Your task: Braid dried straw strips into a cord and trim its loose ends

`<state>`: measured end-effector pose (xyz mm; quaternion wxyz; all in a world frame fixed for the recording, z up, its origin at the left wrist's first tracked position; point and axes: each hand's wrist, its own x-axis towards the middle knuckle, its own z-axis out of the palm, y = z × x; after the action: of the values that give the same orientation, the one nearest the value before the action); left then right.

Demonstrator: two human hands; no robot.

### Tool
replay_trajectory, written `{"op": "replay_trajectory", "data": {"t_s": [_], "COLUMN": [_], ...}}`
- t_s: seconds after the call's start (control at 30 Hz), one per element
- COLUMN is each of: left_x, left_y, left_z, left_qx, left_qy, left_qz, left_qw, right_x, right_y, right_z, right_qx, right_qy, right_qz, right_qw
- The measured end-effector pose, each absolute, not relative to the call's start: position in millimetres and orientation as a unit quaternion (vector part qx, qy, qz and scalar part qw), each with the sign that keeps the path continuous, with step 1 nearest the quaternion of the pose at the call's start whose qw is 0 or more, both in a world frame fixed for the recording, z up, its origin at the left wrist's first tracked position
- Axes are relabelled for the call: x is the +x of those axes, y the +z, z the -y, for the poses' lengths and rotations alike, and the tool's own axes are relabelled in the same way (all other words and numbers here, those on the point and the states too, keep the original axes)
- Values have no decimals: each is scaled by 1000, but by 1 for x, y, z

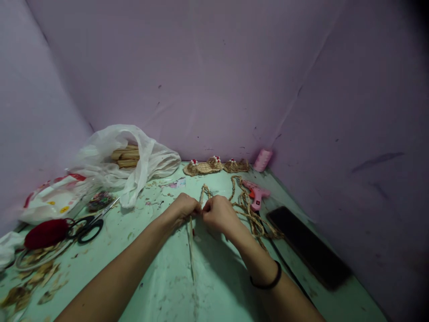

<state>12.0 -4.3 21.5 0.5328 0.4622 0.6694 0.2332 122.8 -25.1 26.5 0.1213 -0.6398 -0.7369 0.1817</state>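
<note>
My left hand (pixel 185 208) and my right hand (pixel 217 213) meet near the middle of the green table, both with fingers pinched together on a braided straw cord (pixel 205 190). A loop of it rises behind my fingers. From under my left hand a thin loose strand (pixel 191 255) hangs toward me. More of the braided cord (pixel 246 205) lies in loose curves to the right of my right hand. The exact spot where the fingertips touch is small and partly hidden by the hands.
Left: a white plastic bag (pixel 150 163) with dry strips, black-handled scissors (pixel 90 228), a dark red ball (pixel 46 234). Back: woven slippers (pixel 204 167), pink thread spool (pixel 262 160). Right: a pink glue gun (pixel 257 196) with a cable and a dark flat slab (pixel 308 246).
</note>
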Motion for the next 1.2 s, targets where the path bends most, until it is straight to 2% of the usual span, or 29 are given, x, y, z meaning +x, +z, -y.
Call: {"op": "replay_trajectory", "data": {"t_s": [0.23,0.37,0.43,0.47,0.53,0.6,0.83,1.2], "left_x": [3,-5,-9,-11,-14,-15,-14,-15], "left_y": [22,18,17,17,17,17,8,10], "left_z": [3,-1,-4,-5,-7,-9,-9,-6], "left_qx": [478,498,490,484,472,469,488,545], "left_qy": [245,257,244,235,221,211,205,186], "left_qz": [-623,-589,-582,-579,-574,-566,-551,-543], "left_qw": [569,583,601,612,632,645,645,611], "right_x": [112,120,131,137,146,146,119,128], "right_y": [36,43,43,42,38,32,14,15], "right_z": [36,34,25,20,10,5,12,12], "right_qx": [-614,-589,-617,-630,-647,-633,-562,-573], "right_qy": [143,222,261,285,404,511,642,629], "right_qz": [771,771,729,697,580,483,441,451], "right_qw": [91,94,140,189,287,324,276,272]}}
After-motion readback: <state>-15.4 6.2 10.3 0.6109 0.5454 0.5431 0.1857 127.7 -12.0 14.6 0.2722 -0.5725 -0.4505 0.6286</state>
